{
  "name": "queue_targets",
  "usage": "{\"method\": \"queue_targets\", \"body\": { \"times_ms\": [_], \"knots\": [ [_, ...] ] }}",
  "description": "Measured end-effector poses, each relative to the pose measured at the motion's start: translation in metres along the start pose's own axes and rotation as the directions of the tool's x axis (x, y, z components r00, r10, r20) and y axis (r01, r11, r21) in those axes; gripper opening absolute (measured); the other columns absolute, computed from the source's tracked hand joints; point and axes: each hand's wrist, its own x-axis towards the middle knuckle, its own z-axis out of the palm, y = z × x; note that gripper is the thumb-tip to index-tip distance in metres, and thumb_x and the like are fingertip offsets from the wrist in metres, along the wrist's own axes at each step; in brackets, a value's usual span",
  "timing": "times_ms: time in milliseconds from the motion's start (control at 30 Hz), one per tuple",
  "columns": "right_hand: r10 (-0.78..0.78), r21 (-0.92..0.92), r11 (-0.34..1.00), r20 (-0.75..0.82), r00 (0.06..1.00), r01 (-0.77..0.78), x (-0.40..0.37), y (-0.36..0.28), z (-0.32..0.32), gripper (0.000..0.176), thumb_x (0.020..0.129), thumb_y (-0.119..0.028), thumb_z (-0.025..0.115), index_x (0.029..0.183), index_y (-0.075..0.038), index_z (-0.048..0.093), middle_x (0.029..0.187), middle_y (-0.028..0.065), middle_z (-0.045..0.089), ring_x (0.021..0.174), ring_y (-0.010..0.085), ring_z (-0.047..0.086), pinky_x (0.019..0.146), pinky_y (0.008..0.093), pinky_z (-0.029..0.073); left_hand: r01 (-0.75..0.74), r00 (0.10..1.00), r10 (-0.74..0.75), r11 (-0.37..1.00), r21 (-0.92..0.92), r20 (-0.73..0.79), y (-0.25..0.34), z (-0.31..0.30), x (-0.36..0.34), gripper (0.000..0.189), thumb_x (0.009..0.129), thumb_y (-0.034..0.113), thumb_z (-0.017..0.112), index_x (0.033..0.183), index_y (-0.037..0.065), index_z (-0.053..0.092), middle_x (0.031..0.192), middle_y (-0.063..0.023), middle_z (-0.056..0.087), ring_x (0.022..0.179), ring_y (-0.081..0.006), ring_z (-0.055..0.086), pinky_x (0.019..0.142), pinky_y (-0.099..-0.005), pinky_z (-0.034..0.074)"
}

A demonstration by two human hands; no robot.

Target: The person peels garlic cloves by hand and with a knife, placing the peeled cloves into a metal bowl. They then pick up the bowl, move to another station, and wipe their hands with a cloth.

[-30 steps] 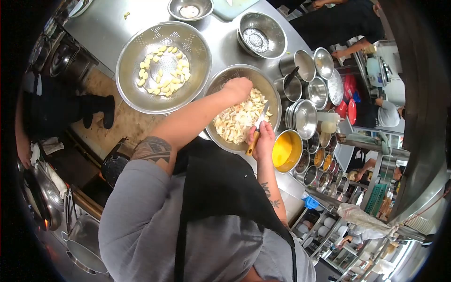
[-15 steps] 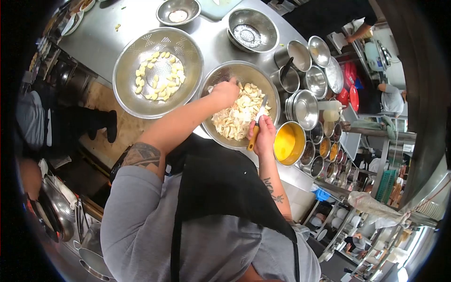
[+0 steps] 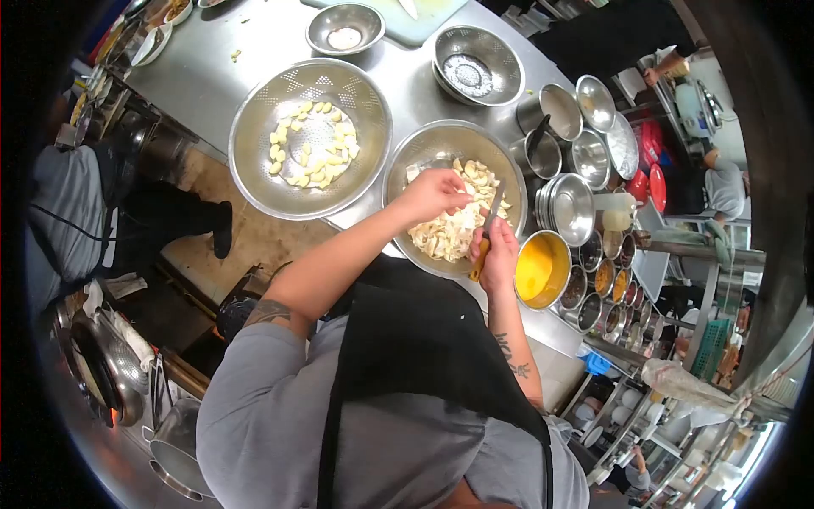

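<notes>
My right hand (image 3: pixel 501 253) grips a small knife (image 3: pixel 483 246) by its yellow handle, blade pointing away from me over a steel colander (image 3: pixel 397 182). Garlic cloves (image 3: pixel 449 236), many with papery skin, fill the middle of that colander. Above them my left hand (image 3: pixel 437 195) is closed in a pinch, its fingertips close to the knife; whatever is between them is too small to make out. To the left, a second perforated colander (image 3: pixel 246 140) holds pale peeled garlic cloves (image 3: pixel 315 174), loosely spread in a ring.
A pot of yellow liquid (image 3: pixel 534 267) stands close by my right wrist. Stacked steel bowls (image 3: pixel 566 208) and small containers line the right side. Farther back are a small bowl (image 3: pixel 345 17), a nested colander (image 3: pixel 479 64) and a cutting board (image 3: pixel 424 25). Other people stand left and right.
My left hand has come up from the colander's left side toward the knife in my right hand. The view has shifted, so everything sits slightly farther right and lower.
</notes>
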Motion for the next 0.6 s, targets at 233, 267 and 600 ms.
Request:
{"method": "queue_targets", "body": {
  "times_ms": [233,267,600],
  "knots": [
    [-0.072,-0.228,0.970,0.061,0.996,0.084,-0.012,-0.016,0.011,0.037,0.103,-0.026,0.046,0.131,-0.005,0.055,0.071,-0.0030,0.049,0.056,0.0059,0.043,0.051,0.0204,0.037,0.133,0.990,-0.099,0.869,-0.477,0.096,-0.007,0.010,-0.025,0.015,0.092,0.017,0.066,0.101,0.008,0.059,0.090,-0.0054,0.067,0.073,-0.0105,0.062,0.063,-0.0223,0.047],
    [-0.073,-0.279,0.956,0.075,0.995,0.091,-0.015,-0.020,0.014,0.038,0.102,-0.026,0.046,0.132,-0.004,0.054,0.071,-0.0024,0.049,0.056,0.0065,0.044,0.051,0.0207,0.037,0.122,0.992,-0.084,0.861,-0.494,0.099,-0.006,0.012,-0.027,0.014,0.092,0.016,0.065,0.102,0.009,0.059,0.091,-0.0055,0.066,0.074,-0.0106,0.062,0.063,-0.0220,0.048],
    [-0.103,-0.452,0.878,0.147,0.984,0.160,-0.018,-0.021,0.017,0.034,0.100,-0.019,0.051,0.132,-0.007,0.056,0.076,-0.0039,0.054,0.060,0.0030,0.041,0.052,0.0174,0.033,0.048,0.992,-0.014,0.961,-0.273,0.126,0.005,0.018,-0.043,0.016,0.094,0.008,0.059,0.109,0.003,0.057,0.086,-0.0034,0.065,0.072,-0.0089,0.061,0.060,-0.0220,0.048]
  ]
}}
